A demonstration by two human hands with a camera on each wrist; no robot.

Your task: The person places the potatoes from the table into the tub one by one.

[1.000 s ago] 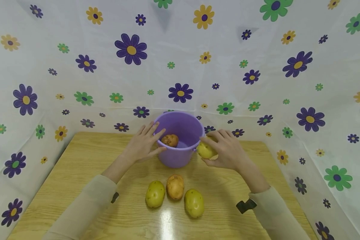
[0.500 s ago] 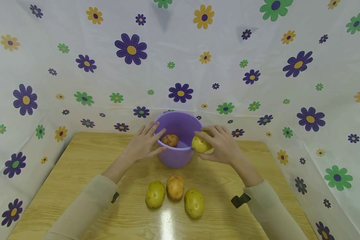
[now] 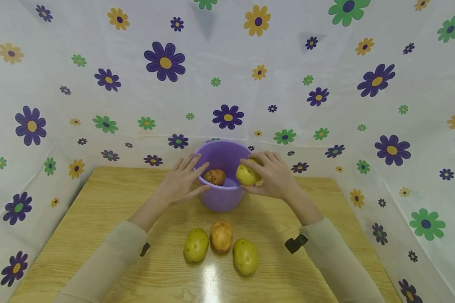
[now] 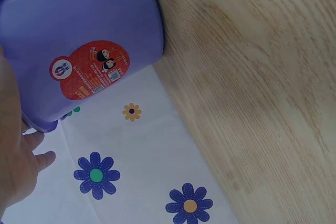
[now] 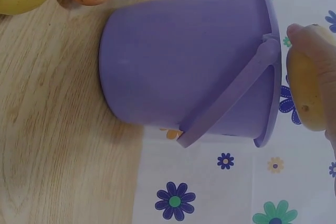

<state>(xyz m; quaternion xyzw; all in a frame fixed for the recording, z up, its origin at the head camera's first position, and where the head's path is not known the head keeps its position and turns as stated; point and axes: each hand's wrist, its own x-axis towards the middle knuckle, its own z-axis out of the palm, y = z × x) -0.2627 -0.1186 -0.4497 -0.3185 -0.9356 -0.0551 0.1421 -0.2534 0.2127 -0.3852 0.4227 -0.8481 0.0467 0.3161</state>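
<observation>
A purple bucket (image 3: 222,199) stands upright at the back of the table, with a brown potato (image 3: 214,177) inside. My left hand (image 3: 177,183) rests against the left side of its rim, fingers spread and thumb at the front. My right hand (image 3: 274,179) holds a yellow-green potato (image 3: 246,174) between thumb and fingers, over the right part of the bucket's mouth. In the right wrist view this potato (image 5: 307,93) is just above the rim, with a gap between them. The left wrist view shows a red label (image 4: 94,70) on the bucket's side.
Two yellow-green potatoes, one at left (image 3: 196,245) and one at right (image 3: 245,256), lie on the wooden table (image 3: 167,277) before the bucket, with a tan potato (image 3: 221,236) between them. The bucket's handle (image 5: 231,98) hangs at its side. Flower-print cloth (image 3: 197,92) surrounds the table.
My right hand has carried its potato left and up, from outside the bucket's right rim to over its mouth. My left hand and the potatoes on the table have stayed put.
</observation>
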